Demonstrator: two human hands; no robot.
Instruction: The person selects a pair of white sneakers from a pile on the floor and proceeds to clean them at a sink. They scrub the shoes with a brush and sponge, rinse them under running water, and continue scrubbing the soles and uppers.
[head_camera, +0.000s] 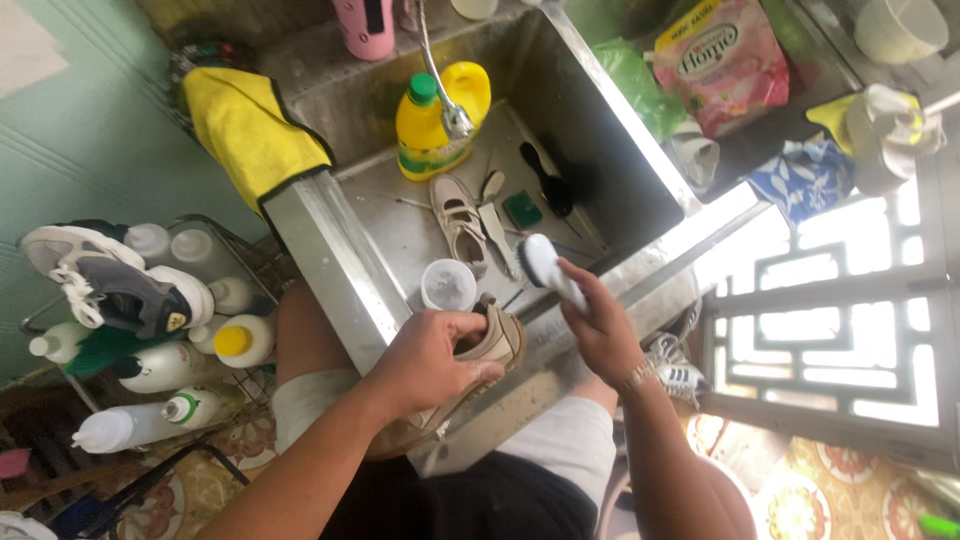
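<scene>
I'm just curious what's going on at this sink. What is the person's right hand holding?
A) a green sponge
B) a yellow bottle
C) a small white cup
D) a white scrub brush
D: the right hand grips a white scrub brush above the sink, while the left hand holds a beige shoe.

A yellow detergent bottle (432, 125) stands in the steel sink (395, 235); a yellow cloth (245, 125) drapes its rim.
</scene>
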